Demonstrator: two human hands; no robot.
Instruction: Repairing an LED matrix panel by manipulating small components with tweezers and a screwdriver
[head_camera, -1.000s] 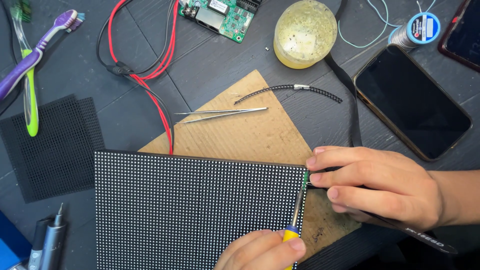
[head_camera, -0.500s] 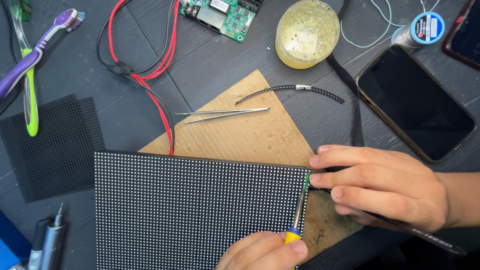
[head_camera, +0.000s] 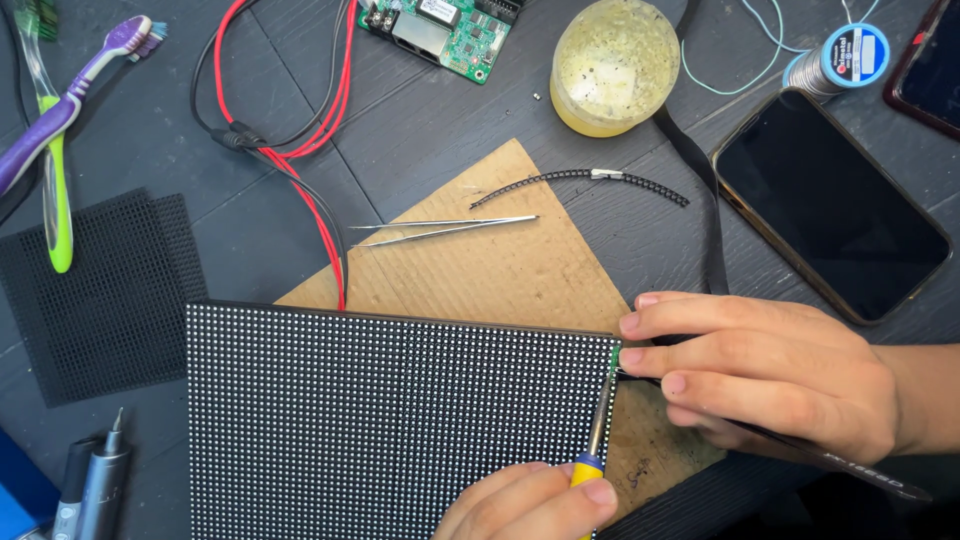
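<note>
The left hand (head_camera: 535, 505) pinches the yellow handle of a thin tool (head_camera: 598, 430), its tip at the right edge of the black dotted LED panel (head_camera: 390, 420); the right hand (head_camera: 770, 370) lies flat just beside that edge, fingers pressed together, fingertips touching the panel's upper right corner; the panel rests over a brown cardboard sheet (head_camera: 500, 270), tweezers (head_camera: 440, 230) lying free above it; open tabletop lies left, around the black mesh (head_camera: 95, 295); a round yellowish jar (head_camera: 615, 65) and a dark phone (head_camera: 825, 200) sit top right, a blue-labelled spool (head_camera: 845, 55) near the corner.
</note>
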